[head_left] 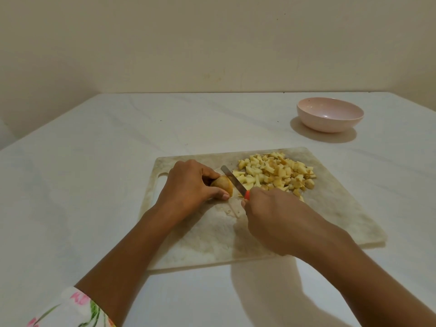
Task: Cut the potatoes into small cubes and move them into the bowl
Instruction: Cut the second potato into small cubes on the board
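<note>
- Left hand [188,182] was curled over a small brown-skinned, yellow-fleshed potato piece [223,184], with the thumb and fingertips pinching it down.
- Right hand [276,223] was wrapped round the orange handle of a short steel-bladed knife [232,180]. The blade was angled across the exposed face of the potato piece.
- Main risk, as judged: the potato piece was small and the left thumb sat just beside the blade. A slip or a rushed stroke could have nicked the thumb or a fingertip.
- The rounded skin side faced up under the fingers. Whether a flat face sat underneath couldn't be told. If the piece rocked, the cut could have wandered and left uneven chunks.
- A pile of pale yellow potato cubes [276,173] lay just right of the blade, on a worn whitish rectangular plastic cutting board [330,208]. A hard stroke or a sideways sweep could have flicked cubes over the board's far edge.
- The cutting board lay skewed on a white table [94,161] with no mat visible under it. Downward pressure from the knife could have made it slide.
- A shallow round pink bowl [330,126] stood well apart at the table's far right, with nothing visible inside it. No potato cubes had been moved into it yet.
- Carrying a large pile across that gap could have dropped cubes on the table, so pulling the bowl closer first looked safer.
</note>
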